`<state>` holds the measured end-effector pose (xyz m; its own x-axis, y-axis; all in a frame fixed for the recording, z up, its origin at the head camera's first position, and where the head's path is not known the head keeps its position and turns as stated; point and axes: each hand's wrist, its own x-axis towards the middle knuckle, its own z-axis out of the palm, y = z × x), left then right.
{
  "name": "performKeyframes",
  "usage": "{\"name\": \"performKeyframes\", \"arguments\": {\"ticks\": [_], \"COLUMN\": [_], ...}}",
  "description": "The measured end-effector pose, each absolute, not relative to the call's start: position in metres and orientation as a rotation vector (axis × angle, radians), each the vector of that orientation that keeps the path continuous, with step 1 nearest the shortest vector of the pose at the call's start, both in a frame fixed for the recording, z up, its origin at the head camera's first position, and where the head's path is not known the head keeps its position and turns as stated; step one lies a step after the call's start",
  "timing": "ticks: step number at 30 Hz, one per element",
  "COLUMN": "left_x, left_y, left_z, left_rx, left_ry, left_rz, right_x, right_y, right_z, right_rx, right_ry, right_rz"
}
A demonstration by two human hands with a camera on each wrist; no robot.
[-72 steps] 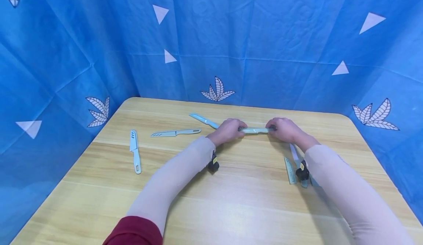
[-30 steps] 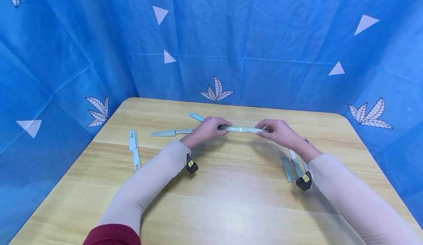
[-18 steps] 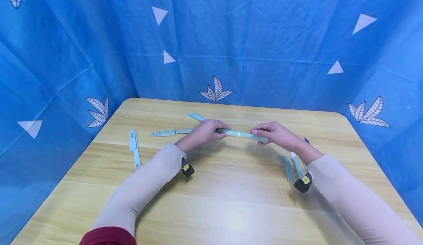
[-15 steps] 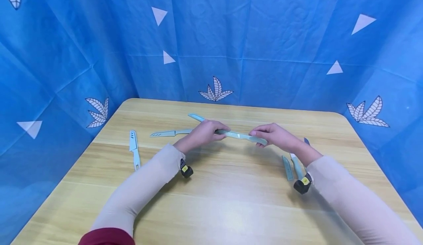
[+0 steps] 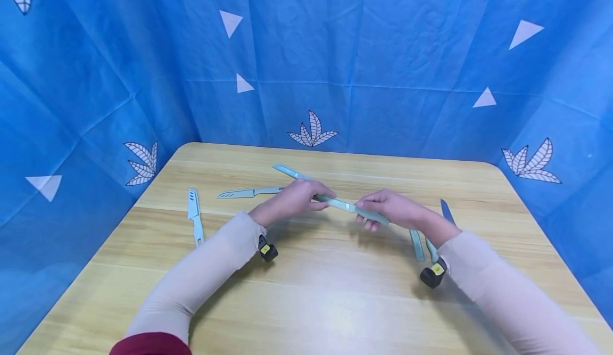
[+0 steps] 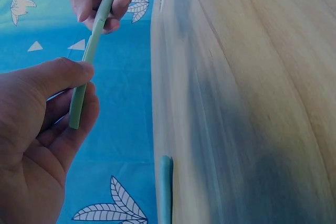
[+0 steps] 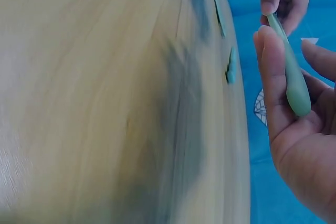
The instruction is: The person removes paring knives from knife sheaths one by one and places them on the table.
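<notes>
Above the table's far half, both hands hold one light green knife [image 5: 337, 203] with its blade in a sheath. My left hand [image 5: 298, 198] pinches the sheath end between thumb and fingers, also visible in the left wrist view as the left hand [image 6: 47, 108]. My right hand [image 5: 390, 209] has its fingers curled round the handle [image 7: 296, 85]. In the right wrist view, the right thumb [image 7: 321, 59] stands apart from the handle. The knife slants down towards the right in the head view. Part of the sheath is hidden by the left fingers.
Three sheathed knives lie left on the wooden table [image 5: 306, 291]: one knife [image 5: 193, 214], a second knife [image 5: 241, 193] and a third knife [image 5: 286, 170]. Near the right forearm lie a loose sheath [image 5: 417, 246], a handle [image 5: 431, 250] and a dark blade [image 5: 447, 211], partly hidden. A blue curtain [image 5: 407, 78] stands behind.
Both hands have moved the knife leftward and slightly nearer. The right hand has shifted from pinching the handle's end to curling round the handle, and the knife now tilts down to the right.
</notes>
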<state>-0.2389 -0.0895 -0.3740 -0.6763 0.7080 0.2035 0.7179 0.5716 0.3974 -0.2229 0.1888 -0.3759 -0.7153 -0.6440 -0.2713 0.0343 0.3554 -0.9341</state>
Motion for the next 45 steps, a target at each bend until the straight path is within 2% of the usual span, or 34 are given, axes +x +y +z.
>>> {"name": "performKeyframes", "arguments": {"ticks": [16, 24, 34, 45], "left_x": [-0.229, -0.224, -0.215, -0.203], "left_y": [-0.094, -0.097, -0.101, -0.103], "left_z": [-0.378, -0.382, -0.396, -0.41], "left_rx": [-1.34, -1.265, -1.019, -0.558], "left_ry": [-2.75, -2.859, -2.886, -2.599], "left_rz": [-0.761, -0.942, -1.622, -2.534], "right_x": [-0.201, -0.196, -0.189, -0.183], "right_y": [0.18, 0.177, 0.173, 0.166], "right_z": [-0.383, -0.387, -0.391, -0.394], "right_rx": [-0.46, -0.447, -0.458, -0.434], "right_ry": [1.915, 1.878, 1.861, 1.851], "right_rz": [-1.434, -1.468, -1.511, -1.542]}}
